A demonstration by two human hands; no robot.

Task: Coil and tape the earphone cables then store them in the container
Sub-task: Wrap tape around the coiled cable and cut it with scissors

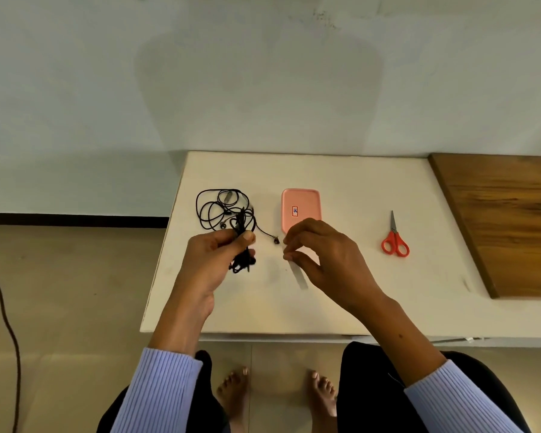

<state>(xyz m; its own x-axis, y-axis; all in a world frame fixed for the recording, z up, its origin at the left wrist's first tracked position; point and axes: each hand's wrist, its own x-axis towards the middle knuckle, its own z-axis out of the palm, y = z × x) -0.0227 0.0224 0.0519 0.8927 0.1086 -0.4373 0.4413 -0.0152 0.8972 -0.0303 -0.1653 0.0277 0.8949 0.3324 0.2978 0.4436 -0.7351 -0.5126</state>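
Head view only. Left hand [214,260] clenched on a coiled earphone bundle [242,260], thumb pressing over the top, loops poking out below the fingers. Bundle long axis roughly upright in frame, running away from the body; upper end merges visually with a second, loose earphone tangle [224,210] lying on the table [356,292] just beyond the left hand, so hard to tell whether the two touch. One earbud [276,241] on a trailing lead between the hands, resting on or just above the table. Right hand [319,257] pinching the top end of a tape strip [299,275] between thumb and fingertips; strip hangs down toward the body, long axis near-vertical in frame with a slight slant to the right, pale and semi-clear, hard to read against the table. Pink container [301,209] just beyond the right hand, lid on as far as visible, long axis pointing away from the body, partly hidden by the knuckles. Scissors [394,237] well to the right of the right hand, tips pointing away, untouched. Likely step: bringing tape to coil. Risks, judged: strip folding onto itself or sticking to fingers, since free end dangles unsupported; coil springing open if left grip eases while wrapping; trailing earbud lead getting taped outside the bundle or snagging the loose tangle; tape landing along the bundle axis instead of across it, leaving loops unbound; container needing opening with both hands busy.
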